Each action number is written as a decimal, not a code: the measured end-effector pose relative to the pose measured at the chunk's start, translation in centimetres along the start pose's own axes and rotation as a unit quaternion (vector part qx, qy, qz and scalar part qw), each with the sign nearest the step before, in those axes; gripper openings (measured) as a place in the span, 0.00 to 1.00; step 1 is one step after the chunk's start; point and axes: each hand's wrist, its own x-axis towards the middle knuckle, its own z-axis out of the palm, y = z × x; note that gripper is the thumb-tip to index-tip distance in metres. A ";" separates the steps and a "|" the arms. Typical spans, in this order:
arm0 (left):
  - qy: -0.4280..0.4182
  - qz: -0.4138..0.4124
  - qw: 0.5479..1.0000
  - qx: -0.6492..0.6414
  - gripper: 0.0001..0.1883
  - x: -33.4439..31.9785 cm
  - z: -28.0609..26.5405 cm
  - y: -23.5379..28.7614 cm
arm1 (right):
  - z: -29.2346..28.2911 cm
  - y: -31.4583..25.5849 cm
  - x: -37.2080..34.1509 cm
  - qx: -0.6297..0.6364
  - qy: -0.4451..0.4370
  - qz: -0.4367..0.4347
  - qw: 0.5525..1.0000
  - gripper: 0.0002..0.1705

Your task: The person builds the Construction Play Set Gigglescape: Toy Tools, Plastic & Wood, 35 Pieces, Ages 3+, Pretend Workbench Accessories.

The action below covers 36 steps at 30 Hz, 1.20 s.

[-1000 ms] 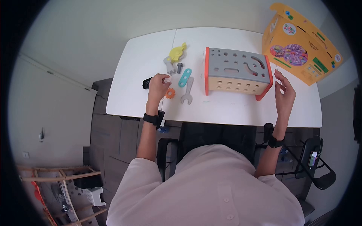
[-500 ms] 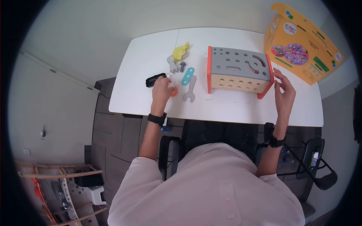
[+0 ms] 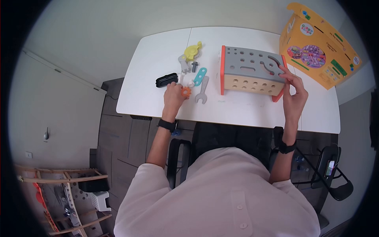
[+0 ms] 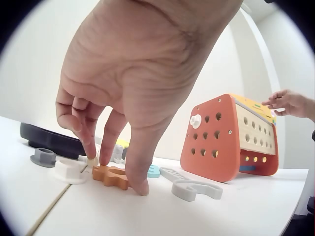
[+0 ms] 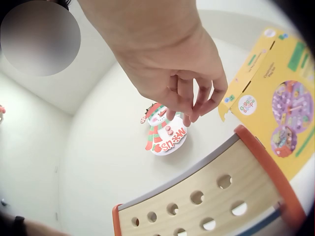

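Observation:
The left hand point(image 3: 173, 99) pinches an orange gear point(image 3: 186, 92) lying on the white table; in the left wrist view the thumb is at one side of the gear point(image 4: 109, 177) and fingertips at the other. Close by are a white nut point(image 4: 70, 171), a grey nut point(image 4: 44, 157) and a grey wrench point(image 3: 202, 91). Above the right end of the toy workbench point(image 3: 252, 67), the right hand point(image 3: 295, 94) hovers with loosely bent fingers. The right wrist view shows that hand point(image 5: 172, 64) with thumb and fingertips close together and nothing visible between them.
A black object point(image 3: 166, 79), a turquoise strip point(image 3: 200, 76), a grey bolt point(image 3: 194, 66) and a yellow and grey tool point(image 3: 192, 52) lie around the left hand. The yellow box point(image 3: 319, 51) stands at the back right. A chair point(image 3: 233, 134) is at the front edge.
The left hand has come down onto the orange gear and closed its fingers around it. The right hand has moved left and up, over the workbench's right end. The head view has shifted slightly.

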 end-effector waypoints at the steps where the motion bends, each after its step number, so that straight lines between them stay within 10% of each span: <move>1: 0.004 0.003 1.000 -0.010 0.24 0.0 -0.1 0.1 | 0.2 -0.3 -0.1 0.007 -0.001 -0.007 1.000 0.18; 11: 0.075 0.050 0.986 -0.141 0.30 -0.6 -6.7 2.8 | 2.5 -4.0 -1.1 0.088 -0.056 -0.079 0.991 0.16; 22: -0.012 0.278 0.882 -0.381 0.25 -1.8 -9.0 11.9 | 10.2 -3.8 -5.5 0.279 -0.274 0.146 0.909 0.17; 28: 0.117 0.095 0.981 -0.119 0.16 4.9 -5.2 0.6 | 6.4 -2.8 -4.0 0.191 -0.251 0.177 0.932 0.15; 36: 0.006 -0.036 0.997 0.064 0.18 7.7 1.3 -2.8 | 4.9 -2.0 -3.9 0.197 -0.243 0.190 0.931 0.17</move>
